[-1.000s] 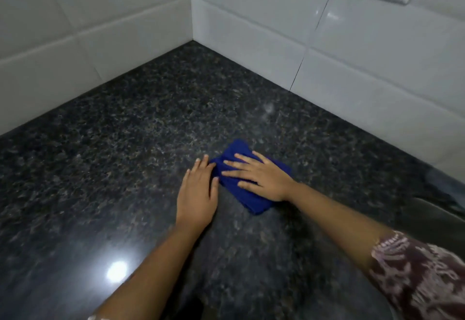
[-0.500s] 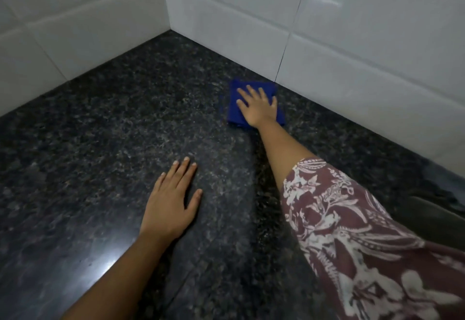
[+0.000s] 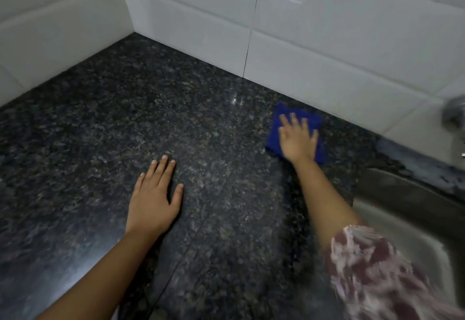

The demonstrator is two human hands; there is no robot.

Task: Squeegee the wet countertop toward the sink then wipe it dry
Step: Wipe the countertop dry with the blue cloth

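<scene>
A folded blue cloth [image 3: 274, 138] lies on the dark speckled granite countertop [image 3: 216, 143], close to the back tiled wall. My right hand [image 3: 298, 141] presses flat on the cloth with its fingers spread and straight, covering most of it. My left hand [image 3: 154, 199] rests flat on the bare countertop, palm down, well left of the cloth. The steel sink [image 3: 412, 209] opens at the right edge, just right of my right forearm. No squeegee is in view.
White tiled walls [image 3: 327, 50] meet in a corner at the back left and bound the counter. A metal tap [image 3: 453, 113] juts from the wall above the sink at far right. A seam runs through the countertop near the front.
My right hand has slid the blue cloth along the back wall to the right, toward the sink. The left hand stays flat in place. The view has shifted right, showing the sink.
</scene>
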